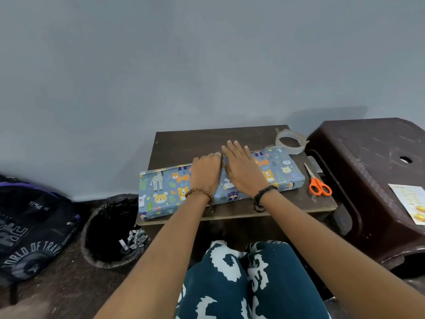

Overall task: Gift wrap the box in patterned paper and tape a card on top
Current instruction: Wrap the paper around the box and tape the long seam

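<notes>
We see the long box (pixel 220 183), already covered in blue paper printed with cartoon animals, lying slantwise across the small dark wooden table (pixel 184 143) with its left end jutting just past the table's edge. Both of the person's hands rest on top of it, near its middle. The left hand (pixel 207 172) lies knuckles up with its fingers curled down over the far edge of the box; a ring shows on one finger and a brown bead bracelet (pixel 200 193) circles the wrist. The right hand (pixel 241 166) lies flat and spread, palm down, just beside the left and touching it at the thumb side, holding nothing. A black braided band (pixel 264 195) sits on that wrist.

Right of the right hand, beyond the box's end, lies a pair of orange-handled scissors (pixel 316 181), and farther back a roll of clear tape (pixel 290 141). Farther right still, a card (pixel 411 203) lies on a brown plastic stool (pixel 368 157). Below and left of the left hand stands a bin lined with a black bag (pixel 110 229), with a dark backpack (pixel 34 229) beyond it.
</notes>
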`<state>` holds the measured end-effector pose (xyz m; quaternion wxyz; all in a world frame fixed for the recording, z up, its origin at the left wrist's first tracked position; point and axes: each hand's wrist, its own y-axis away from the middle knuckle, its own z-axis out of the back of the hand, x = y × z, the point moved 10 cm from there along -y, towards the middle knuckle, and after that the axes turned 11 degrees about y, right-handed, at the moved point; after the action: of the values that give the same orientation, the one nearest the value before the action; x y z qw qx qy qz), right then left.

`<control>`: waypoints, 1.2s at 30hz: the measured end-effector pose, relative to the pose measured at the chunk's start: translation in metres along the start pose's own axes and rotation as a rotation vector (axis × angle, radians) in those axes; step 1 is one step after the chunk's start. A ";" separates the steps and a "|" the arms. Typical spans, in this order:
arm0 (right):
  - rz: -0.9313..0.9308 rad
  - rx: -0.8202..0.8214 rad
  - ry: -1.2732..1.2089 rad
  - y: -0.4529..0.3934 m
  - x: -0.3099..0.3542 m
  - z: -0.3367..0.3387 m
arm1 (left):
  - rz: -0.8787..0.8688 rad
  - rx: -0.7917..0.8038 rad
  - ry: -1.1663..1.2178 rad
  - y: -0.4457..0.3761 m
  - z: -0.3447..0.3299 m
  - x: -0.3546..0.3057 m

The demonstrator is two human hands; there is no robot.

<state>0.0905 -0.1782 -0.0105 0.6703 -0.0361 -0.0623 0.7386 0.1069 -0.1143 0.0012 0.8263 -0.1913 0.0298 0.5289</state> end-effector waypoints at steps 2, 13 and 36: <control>-0.033 -0.061 -0.148 -0.003 0.002 0.000 | -0.009 0.015 0.012 0.002 0.000 -0.003; -0.115 -0.190 -0.218 0.005 -0.006 0.001 | -0.090 0.162 0.023 0.047 -0.018 -0.008; -0.024 -0.073 0.012 0.005 0.012 -0.003 | 0.170 0.054 0.021 0.050 0.005 0.028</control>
<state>0.0852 -0.1662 -0.0140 0.6777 -0.0645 -0.0856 0.7275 0.0744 -0.0696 -0.0153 0.7830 -0.1715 0.0689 0.5939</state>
